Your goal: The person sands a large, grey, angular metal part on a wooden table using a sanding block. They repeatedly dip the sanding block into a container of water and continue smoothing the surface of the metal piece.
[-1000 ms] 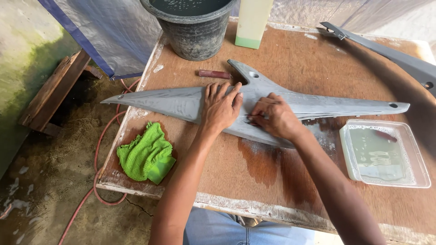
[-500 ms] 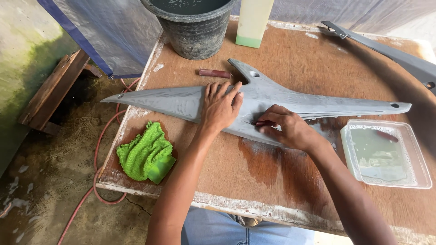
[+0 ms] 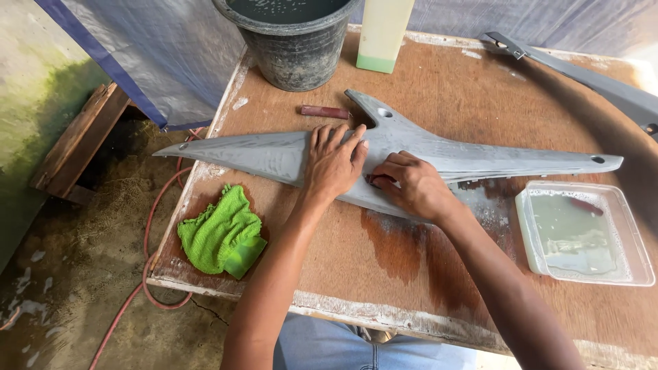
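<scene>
The right hand (image 3: 415, 186) covers whatever its fingers (image 3: 384, 173) press on the grey panel (image 3: 439, 154); the bucket (image 3: 291, 41) and bottle (image 3: 382, 34) run off the top edge.

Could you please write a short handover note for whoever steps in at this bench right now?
Left hand: flat on the long grey plastic panel, pinning it to the wooden table.
Right hand: pressing a small dark sanding piece against the panel's lower edge.
Nearby: water tray on the right, green cloth on the left, bucket behind.
Done: panel looks dull and wet around the hands.
Left: probably the panel's outer ends.
</scene>
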